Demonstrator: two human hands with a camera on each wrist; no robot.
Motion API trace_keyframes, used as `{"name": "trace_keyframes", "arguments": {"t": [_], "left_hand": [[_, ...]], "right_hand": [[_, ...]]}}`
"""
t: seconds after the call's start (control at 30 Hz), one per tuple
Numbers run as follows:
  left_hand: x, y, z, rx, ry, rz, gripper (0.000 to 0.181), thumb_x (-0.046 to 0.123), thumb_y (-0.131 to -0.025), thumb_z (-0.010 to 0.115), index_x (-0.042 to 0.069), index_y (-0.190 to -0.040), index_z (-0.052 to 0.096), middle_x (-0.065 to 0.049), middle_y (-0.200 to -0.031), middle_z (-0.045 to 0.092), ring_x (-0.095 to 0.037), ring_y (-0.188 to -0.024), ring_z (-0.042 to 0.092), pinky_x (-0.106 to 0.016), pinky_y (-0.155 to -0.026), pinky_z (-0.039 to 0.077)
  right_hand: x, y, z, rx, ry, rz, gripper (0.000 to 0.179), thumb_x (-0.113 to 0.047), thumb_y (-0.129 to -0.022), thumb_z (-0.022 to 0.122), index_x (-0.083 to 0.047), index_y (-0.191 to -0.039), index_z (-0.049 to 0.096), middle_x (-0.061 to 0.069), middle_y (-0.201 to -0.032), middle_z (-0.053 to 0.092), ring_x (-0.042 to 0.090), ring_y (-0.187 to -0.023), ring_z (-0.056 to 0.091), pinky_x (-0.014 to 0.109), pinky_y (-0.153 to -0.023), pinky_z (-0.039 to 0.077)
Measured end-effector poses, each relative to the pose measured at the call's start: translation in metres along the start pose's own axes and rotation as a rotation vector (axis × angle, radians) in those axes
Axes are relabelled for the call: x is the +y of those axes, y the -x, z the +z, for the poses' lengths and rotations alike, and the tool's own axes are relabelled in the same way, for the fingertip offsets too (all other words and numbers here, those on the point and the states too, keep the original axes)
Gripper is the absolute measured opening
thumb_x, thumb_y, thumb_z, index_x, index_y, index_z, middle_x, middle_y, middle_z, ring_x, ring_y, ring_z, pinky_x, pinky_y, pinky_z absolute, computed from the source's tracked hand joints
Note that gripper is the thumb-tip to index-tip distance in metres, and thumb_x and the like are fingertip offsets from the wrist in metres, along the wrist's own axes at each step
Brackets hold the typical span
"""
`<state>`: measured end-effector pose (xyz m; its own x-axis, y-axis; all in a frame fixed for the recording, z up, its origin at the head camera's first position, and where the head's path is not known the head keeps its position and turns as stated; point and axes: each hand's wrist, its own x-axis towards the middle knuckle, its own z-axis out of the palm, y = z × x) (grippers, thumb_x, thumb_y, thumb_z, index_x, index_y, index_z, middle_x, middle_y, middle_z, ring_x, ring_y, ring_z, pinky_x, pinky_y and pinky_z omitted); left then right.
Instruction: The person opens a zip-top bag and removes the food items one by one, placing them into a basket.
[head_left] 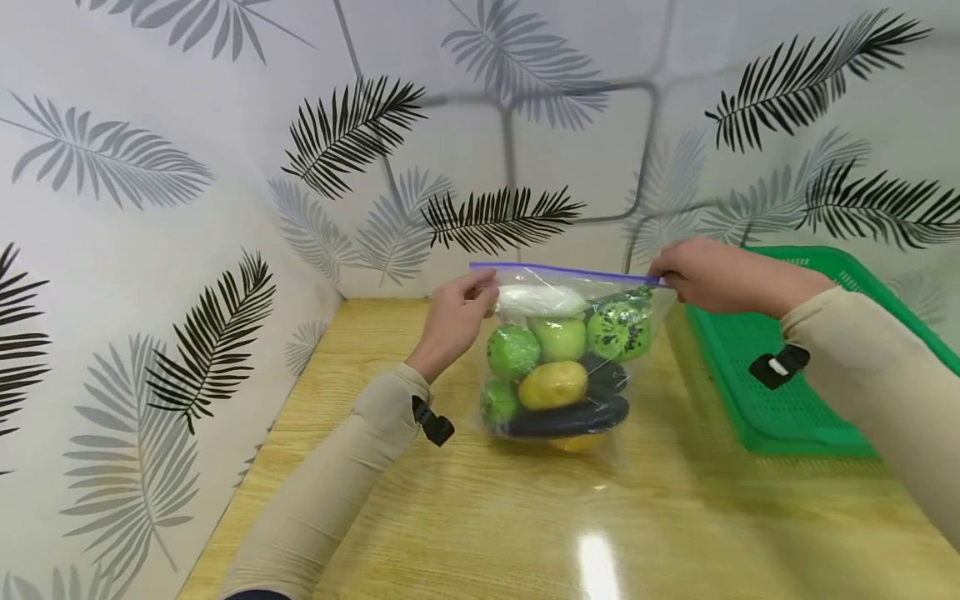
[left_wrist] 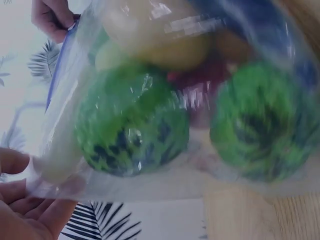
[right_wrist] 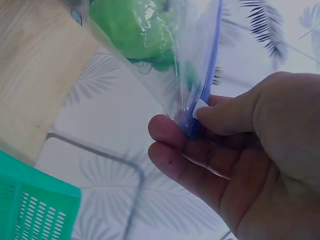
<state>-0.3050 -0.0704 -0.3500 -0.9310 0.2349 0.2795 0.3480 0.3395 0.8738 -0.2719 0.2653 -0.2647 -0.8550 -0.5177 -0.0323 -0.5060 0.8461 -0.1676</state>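
Observation:
A clear zip bag (head_left: 558, 375) with a purple zip strip (head_left: 562, 271) stands upright above the wooden table, full of produce. Through the plastic show green round fruits (head_left: 513, 352), a yellow oval one (head_left: 553, 385), a long dark eggplant (head_left: 570, 418) and a white long piece (head_left: 542, 300). My left hand (head_left: 459, 317) pinches the bag's upper left edge between thumb and fingers. At the top right corner, my right hand (head_left: 708, 273) grips the end of the strip, its thumb on a small white slider (right_wrist: 199, 108) in the right wrist view.
A green perforated basket (head_left: 795, 408) stands on the table (head_left: 450, 517) to the right, beneath my right forearm. Behind the table rises a white wall covering (head_left: 225, 192) with a feather-leaf print. Both wrists wear black straps.

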Motion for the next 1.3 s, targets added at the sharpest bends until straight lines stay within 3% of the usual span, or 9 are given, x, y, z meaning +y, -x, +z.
{"name": "trace_keyframes", "arguments": {"t": [0.23,0.57,0.73,0.9,1.17,1.3], "left_hand": [[0.01,0.014,-0.001,0.129,0.007,0.12,0.036,0.013,-0.102,0.058,0.006,-0.138,0.061,-0.007,-0.123,0.07,-0.02,-0.1,0.067,-0.03,-0.089,0.057],[0.007,0.023,-0.001,0.267,0.001,0.256,0.026,0.006,-0.096,0.066,0.005,-0.122,0.07,-0.009,-0.11,0.072,-0.017,-0.1,0.067,-0.031,-0.086,0.057],[0.003,0.025,-0.003,0.287,0.015,0.279,0.022,0.003,-0.094,0.068,0.003,-0.116,0.069,-0.009,-0.108,0.069,-0.018,-0.098,0.064,-0.031,-0.081,0.058],[0.001,0.024,-0.007,0.289,0.013,0.289,0.024,0.001,-0.091,0.069,0.001,-0.115,0.063,-0.012,-0.111,0.061,-0.022,-0.097,0.062,-0.034,-0.078,0.058],[0.001,0.018,-0.018,0.243,0.022,0.236,0.041,0.007,-0.092,0.066,0.008,-0.13,0.049,-0.007,-0.102,0.054,-0.019,-0.091,0.058,-0.026,-0.073,0.051],[0.003,0.012,-0.022,0.231,-0.014,0.233,0.046,0.009,-0.093,0.065,0.011,-0.136,0.049,-0.008,-0.103,0.055,-0.019,-0.083,0.057,-0.029,-0.072,0.052]], "right_hand": [[-0.012,0.014,-0.008,0.092,0.046,-0.032,0.026,0.001,-0.101,0.052,0.002,-0.121,0.068,0.014,-0.112,0.067,0.019,-0.084,0.063,0.042,-0.075,0.053],[-0.017,0.02,-0.008,0.168,0.06,-0.069,0.024,0.003,-0.1,0.055,0.002,-0.12,0.068,0.013,-0.109,0.066,0.02,-0.084,0.064,0.043,-0.076,0.054],[-0.019,0.023,-0.003,0.184,0.057,-0.074,0.022,0.003,-0.1,0.055,0.0,-0.118,0.068,0.01,-0.102,0.066,0.021,-0.084,0.063,0.042,-0.073,0.052],[-0.023,0.023,0.001,0.165,-0.009,-0.026,0.025,-0.004,-0.105,0.048,-0.003,-0.123,0.066,0.011,-0.11,0.07,0.016,-0.081,0.065,0.042,-0.075,0.053],[-0.023,0.026,-0.001,0.199,0.0,-0.044,0.028,0.003,-0.097,0.057,-0.003,-0.123,0.067,0.011,-0.11,0.071,0.023,-0.093,0.067,0.044,-0.078,0.055],[-0.023,0.027,0.0,0.217,0.012,-0.041,0.024,0.002,-0.096,0.061,-0.002,-0.119,0.069,0.011,-0.104,0.072,0.025,-0.094,0.068,0.045,-0.079,0.056]]}}
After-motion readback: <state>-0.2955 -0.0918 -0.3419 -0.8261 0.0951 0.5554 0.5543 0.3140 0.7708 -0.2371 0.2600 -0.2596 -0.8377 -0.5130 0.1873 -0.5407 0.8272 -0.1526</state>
